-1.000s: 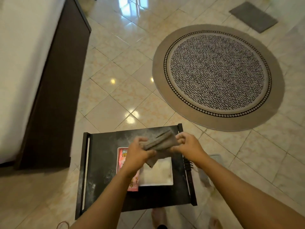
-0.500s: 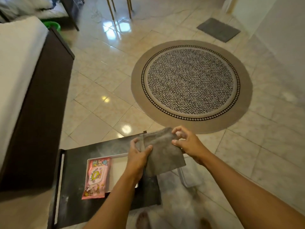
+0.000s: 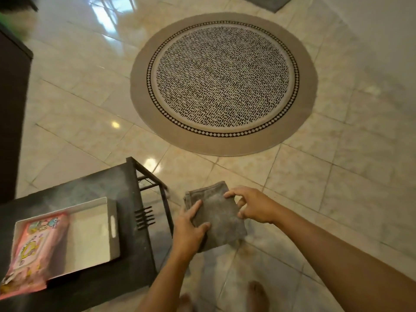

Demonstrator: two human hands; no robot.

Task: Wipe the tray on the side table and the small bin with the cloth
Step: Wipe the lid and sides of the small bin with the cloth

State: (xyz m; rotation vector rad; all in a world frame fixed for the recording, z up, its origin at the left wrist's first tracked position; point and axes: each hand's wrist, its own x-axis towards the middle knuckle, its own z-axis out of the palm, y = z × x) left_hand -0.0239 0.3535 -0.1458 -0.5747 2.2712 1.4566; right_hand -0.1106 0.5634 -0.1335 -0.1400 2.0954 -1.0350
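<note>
A folded grey cloth (image 3: 217, 218) is held above the tiled floor, just right of the black side table (image 3: 126, 192). My left hand (image 3: 191, 228) grips its left side with the thumb on top. My right hand (image 3: 249, 204) touches its upper right corner with the fingertips. A white rectangular tray (image 3: 94, 230) sits on the table at lower left, with a pink wipes packet (image 3: 36, 251) lying in its left half. The small bin is not in view.
A round patterned rug (image 3: 222, 79) lies on the glossy tiles ahead. A dark bed frame (image 3: 11, 104) runs along the left edge. A grey mat (image 3: 265, 2) lies at the top, by a white wall (image 3: 382, 30). My bare feet (image 3: 257, 296) show at the bottom.
The view has swung right, so the table and tray sit further left. The bunched cloth has been spread flat and folded, and both hands hold it off the table's right side.
</note>
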